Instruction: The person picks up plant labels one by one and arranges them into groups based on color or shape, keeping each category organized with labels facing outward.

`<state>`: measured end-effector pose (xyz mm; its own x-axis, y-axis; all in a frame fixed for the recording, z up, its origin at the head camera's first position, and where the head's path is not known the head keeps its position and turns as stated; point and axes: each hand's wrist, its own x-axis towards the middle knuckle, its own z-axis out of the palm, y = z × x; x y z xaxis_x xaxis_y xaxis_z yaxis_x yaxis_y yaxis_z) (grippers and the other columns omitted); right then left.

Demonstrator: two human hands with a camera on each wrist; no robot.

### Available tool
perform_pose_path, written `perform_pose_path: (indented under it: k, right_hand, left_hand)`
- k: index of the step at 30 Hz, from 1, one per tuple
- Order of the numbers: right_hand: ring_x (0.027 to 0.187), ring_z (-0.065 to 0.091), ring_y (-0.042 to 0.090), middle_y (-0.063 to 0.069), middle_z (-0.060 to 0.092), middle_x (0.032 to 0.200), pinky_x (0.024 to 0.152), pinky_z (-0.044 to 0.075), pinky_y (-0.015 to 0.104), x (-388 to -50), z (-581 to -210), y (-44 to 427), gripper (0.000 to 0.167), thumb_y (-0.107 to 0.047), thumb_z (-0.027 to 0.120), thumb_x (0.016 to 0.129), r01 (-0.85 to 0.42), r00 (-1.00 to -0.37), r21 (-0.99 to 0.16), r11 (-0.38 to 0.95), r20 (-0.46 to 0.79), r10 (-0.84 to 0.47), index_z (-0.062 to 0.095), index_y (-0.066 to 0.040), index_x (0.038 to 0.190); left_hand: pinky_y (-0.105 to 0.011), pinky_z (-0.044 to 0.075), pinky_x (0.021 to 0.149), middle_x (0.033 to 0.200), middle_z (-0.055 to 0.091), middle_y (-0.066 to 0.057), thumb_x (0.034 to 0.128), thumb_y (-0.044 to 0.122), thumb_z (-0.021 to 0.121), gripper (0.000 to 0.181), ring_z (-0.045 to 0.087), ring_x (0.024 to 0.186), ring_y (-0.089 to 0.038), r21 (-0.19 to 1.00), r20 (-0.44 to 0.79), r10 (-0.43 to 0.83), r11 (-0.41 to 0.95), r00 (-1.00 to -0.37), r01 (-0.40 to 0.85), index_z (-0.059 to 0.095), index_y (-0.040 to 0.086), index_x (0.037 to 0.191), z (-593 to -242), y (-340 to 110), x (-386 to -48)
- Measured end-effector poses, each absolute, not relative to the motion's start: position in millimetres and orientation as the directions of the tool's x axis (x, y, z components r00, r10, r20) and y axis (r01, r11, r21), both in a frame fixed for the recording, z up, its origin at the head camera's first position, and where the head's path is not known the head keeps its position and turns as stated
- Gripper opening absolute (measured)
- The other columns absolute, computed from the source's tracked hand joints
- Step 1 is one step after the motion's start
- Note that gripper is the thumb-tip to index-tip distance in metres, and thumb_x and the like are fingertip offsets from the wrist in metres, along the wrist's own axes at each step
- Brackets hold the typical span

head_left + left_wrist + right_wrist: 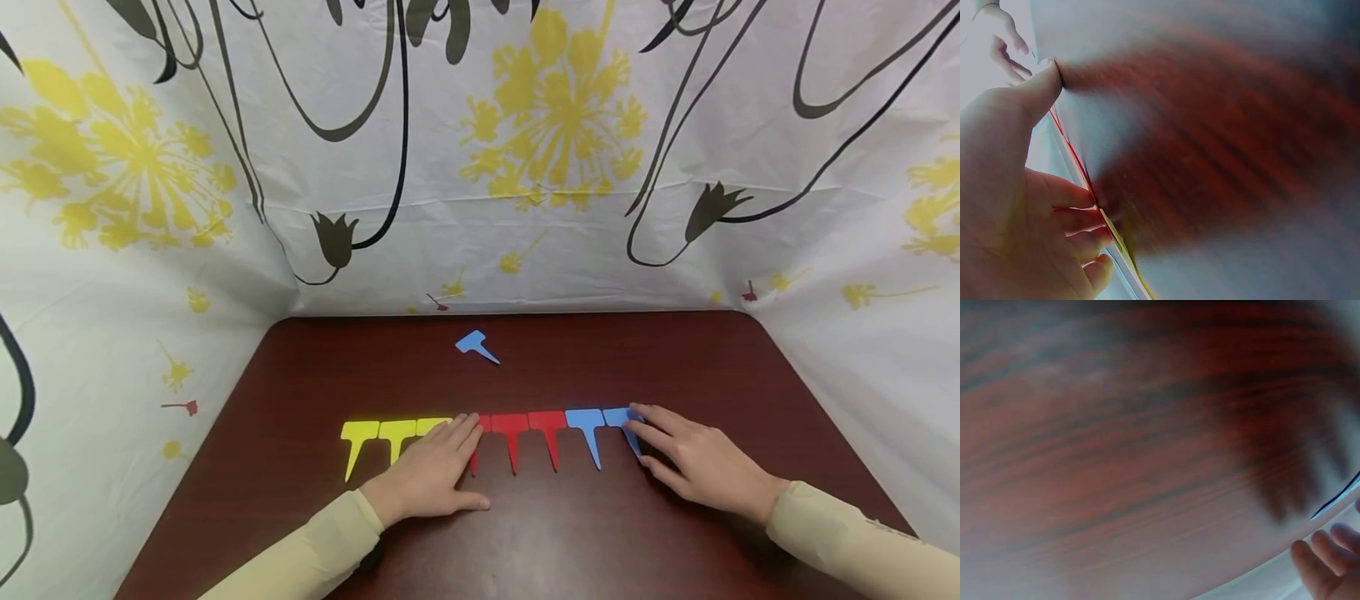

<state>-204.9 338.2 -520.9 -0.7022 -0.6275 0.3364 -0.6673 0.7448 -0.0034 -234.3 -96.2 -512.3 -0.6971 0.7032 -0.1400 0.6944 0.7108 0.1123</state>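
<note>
A row of T-shaped plant labels runs across the table: three yellow labels (360, 431), three red labels (510, 423) and two blue labels (585, 419), heads side by side and points toward me. My left hand (431, 475) lies with extended fingers over the join between yellow and red, hiding parts of both; its thumb points right. At the right end, the fingertips of my right hand (701, 458) touch the last blue label (617, 418) and cover its edge. In the right wrist view, a blue label (1338, 499) shows as a thin sliver near the fingers.
One more blue label (472, 342) lies apart, behind the row and tilted, its point toward the right. The dark red-brown table (337, 358) meets a patterned white cloth (450, 167) at its back and sides. A dark object (371, 557) shows partly under the left sleeve.
</note>
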Motion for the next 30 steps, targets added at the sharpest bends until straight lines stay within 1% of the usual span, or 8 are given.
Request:
perform_pose_path:
  k: [2,4,8,17,30]
  right_hand:
    - [0.131,0.053,0.026,0.010,0.048,0.151,0.090,0.055,0.047,-205.3,-521.5,338.0,0.056,-0.036,0.070,0.093,-0.631,-0.750,-0.027,0.775,0.277,-0.601,0.059,-0.014,0.143]
    - [0.132,0.052,0.028,0.011,0.047,0.152,0.094,0.052,0.050,-205.1,-522.8,337.4,0.056,-0.038,0.068,0.095,-0.605,-0.780,-0.047,0.795,0.239,-0.579,0.057,-0.014,0.145]
    - [0.132,0.051,0.028,0.010,0.048,0.151,0.099,0.049,0.052,-205.1,-524.4,336.3,0.054,-0.041,0.065,0.098,-0.581,-0.805,-0.073,0.811,0.201,-0.558,0.057,-0.016,0.145]
    - [0.133,0.052,0.024,0.008,0.047,0.152,0.097,0.051,0.048,-208.4,-522.0,334.7,0.051,-0.039,0.064,0.099,-0.588,-0.802,-0.093,0.803,0.190,-0.566,0.057,-0.018,0.145]
    - [0.131,0.053,0.025,0.009,0.047,0.150,0.096,0.052,0.048,-212.3,-519.6,332.0,0.049,-0.036,0.065,0.099,-0.601,-0.793,-0.089,0.794,0.195,-0.578,0.058,-0.019,0.144]
  left_hand:
    - [-0.044,0.022,0.120,0.166,0.021,-0.011,0.0862,0.080,0.050,0.106,0.020,0.152,-0.029,0.115,-0.140,0.703,0.711,-0.697,0.694,0.028,0.006,0.159,-512.2,-96.1,-234.3]
    - [-0.044,0.022,0.120,0.166,0.022,-0.011,0.0863,0.079,0.050,0.106,0.020,0.152,-0.029,0.118,-0.138,0.705,0.709,-0.696,0.695,0.028,0.006,0.159,-512.4,-95.9,-234.2]
    - [-0.044,0.022,0.120,0.165,0.022,-0.012,0.0863,0.079,0.051,0.105,0.021,0.151,-0.030,0.121,-0.137,0.706,0.708,-0.695,0.696,0.028,0.006,0.159,-511.9,-95.6,-233.8]
    - [-0.044,0.023,0.120,0.165,0.023,-0.011,0.0860,0.080,0.050,0.105,0.021,0.151,-0.029,0.109,-0.137,0.702,0.712,-0.699,0.694,0.029,0.007,0.159,-511.5,-95.7,-234.0]
    - [-0.043,0.021,0.121,0.165,0.023,-0.011,0.0853,0.080,0.051,0.106,0.021,0.151,-0.029,0.103,-0.129,0.703,0.711,-0.700,0.695,0.029,0.007,0.159,-512.5,-96.2,-235.1]
